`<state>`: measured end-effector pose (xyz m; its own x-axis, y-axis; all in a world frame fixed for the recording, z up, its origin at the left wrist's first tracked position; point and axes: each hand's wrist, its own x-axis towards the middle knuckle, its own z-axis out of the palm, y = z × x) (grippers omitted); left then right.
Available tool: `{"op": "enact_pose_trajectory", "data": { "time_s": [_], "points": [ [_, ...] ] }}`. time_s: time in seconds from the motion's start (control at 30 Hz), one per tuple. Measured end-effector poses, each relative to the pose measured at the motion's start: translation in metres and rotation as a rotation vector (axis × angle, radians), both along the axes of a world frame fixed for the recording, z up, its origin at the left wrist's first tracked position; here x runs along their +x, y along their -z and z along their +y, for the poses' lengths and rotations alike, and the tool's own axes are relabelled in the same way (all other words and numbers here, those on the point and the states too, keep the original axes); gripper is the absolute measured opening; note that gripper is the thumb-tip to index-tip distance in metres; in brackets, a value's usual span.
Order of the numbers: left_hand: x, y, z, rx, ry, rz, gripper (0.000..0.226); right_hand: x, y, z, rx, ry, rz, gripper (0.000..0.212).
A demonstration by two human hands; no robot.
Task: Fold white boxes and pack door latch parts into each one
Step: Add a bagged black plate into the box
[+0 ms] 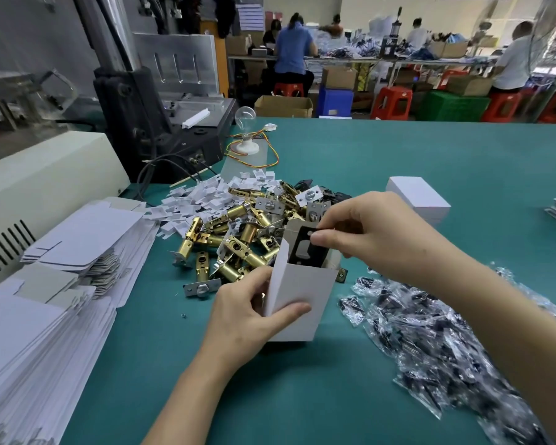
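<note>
Nearest, the left hand [247, 313] grips an upright open white box [302, 293] on the surface [302, 396]; the right hand [366, 229] pinches a black plate [305, 248] in its mouth.

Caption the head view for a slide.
Left hand grips an open white box while the right hand pinches a black plate in its opening, beside piled brass latches.
</note>
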<state>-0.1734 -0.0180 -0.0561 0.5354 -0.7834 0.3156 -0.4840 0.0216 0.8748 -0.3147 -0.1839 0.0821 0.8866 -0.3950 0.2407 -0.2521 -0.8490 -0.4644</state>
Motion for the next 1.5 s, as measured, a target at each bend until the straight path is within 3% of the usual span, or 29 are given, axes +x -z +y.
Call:
{"op": "enact_pose_trajectory", "data": {
  "time_s": [0.27,0.37,0.43,0.53,0.6,0.67,0.73,0.83,0.93,1.03,1.17,1.27,1.4,1.43,1.5],
  "points": [
    [0.0,0.0,0.0,0.01,0.024,0.036,0.053,0.011,0.007,0.012,0.089,-0.119,0.263,0.027],
    [0.001,0.0,0.0,0.014,0.028,0.04,0.053,0.013,0.009,0.012,0.073,-0.134,0.281,0.034],
    [0.002,0.001,0.0,0.019,0.032,0.055,0.054,0.012,0.008,0.012,0.083,-0.133,0.237,0.029],
    [0.003,0.002,0.0,0.021,0.041,0.075,0.059,0.006,0.006,0.003,0.158,-0.043,-0.007,0.018],
    [0.003,0.003,0.0,0.016,0.041,0.07,0.058,-0.001,0.004,-0.014,0.079,0.082,-0.121,0.02],
    [0.003,0.002,0.0,0.007,0.042,0.072,0.06,-0.009,0.005,-0.028,-0.059,0.17,0.01,0.02],
    [0.003,0.0,0.0,0.001,0.04,0.078,0.065,-0.017,0.013,-0.031,-0.143,0.15,0.311,0.015],
    [0.003,-0.001,0.0,-0.004,0.045,0.092,0.066,-0.02,0.04,-0.02,-0.189,0.052,0.67,0.035],
    [0.003,-0.001,0.001,-0.002,0.051,0.08,0.063,-0.017,0.065,-0.01,-0.347,0.019,0.741,0.048],
    [0.003,-0.001,0.003,-0.003,0.053,0.057,0.058,-0.016,0.074,-0.01,-0.414,0.019,0.699,0.044],
    [0.002,-0.001,0.004,-0.011,0.045,0.049,0.06,-0.018,0.075,-0.013,-0.396,0.032,0.548,0.021],
    [0.002,-0.002,0.004,-0.015,0.031,0.048,0.058,-0.025,0.06,-0.02,-0.093,0.113,0.286,0.012],
    [0.002,0.001,0.0,0.0,0.019,0.041,0.059,-0.035,0.028,-0.021,0.379,0.186,-0.307,0.017],
    [0.002,0.001,-0.001,0.001,0.017,0.04,0.062,-0.034,0.021,-0.017,0.454,0.155,-0.4,0.019],
    [0.002,0.001,-0.002,-0.007,0.018,0.043,0.064,-0.028,0.012,-0.007,0.477,0.073,-0.413,0.021]
  ]
}}
